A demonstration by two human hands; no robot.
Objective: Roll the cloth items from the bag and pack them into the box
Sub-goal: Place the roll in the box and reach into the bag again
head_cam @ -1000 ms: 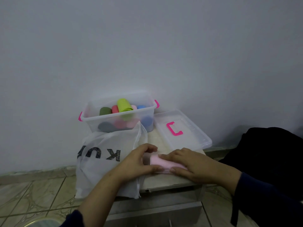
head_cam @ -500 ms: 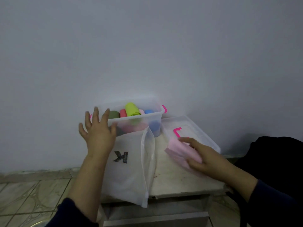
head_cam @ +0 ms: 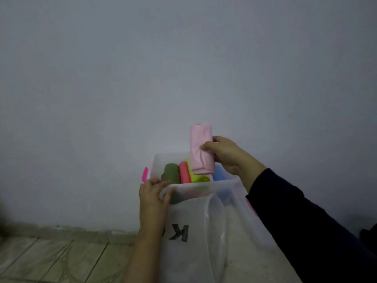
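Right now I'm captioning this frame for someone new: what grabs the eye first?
The pale pink roll, held upright in the right hand above the clear box, stands out against the bare wall. Below it, green, red, yellow and blue rolls crowd the box, whose near rim the left hand grips. A white bag marked K leans in front.

A pale pink rolled cloth [head_cam: 201, 149] shows against a plain grey-white wall [head_cam: 183, 68]. Below it, the clear, frosted plastic box [head_cam: 191, 188] has a hot pink latch [head_cam: 145, 174] at its 9 o'clock side. Inside, from 9 o'clock toward 3 o'clock, stand an olive green cloth roll [head_cam: 171, 174], a coral red cloth roll [head_cam: 184, 174], a lime yellow cloth roll [head_cam: 196, 177] and a sky blue cloth roll [head_cam: 219, 174]. The translucent white plastic bag [head_cam: 195, 252] bears a black printed letter K. The sleeve [head_cam: 306, 221] is dark navy. At 7 o'clock, beige veined floor tiles [head_cam: 51, 260].
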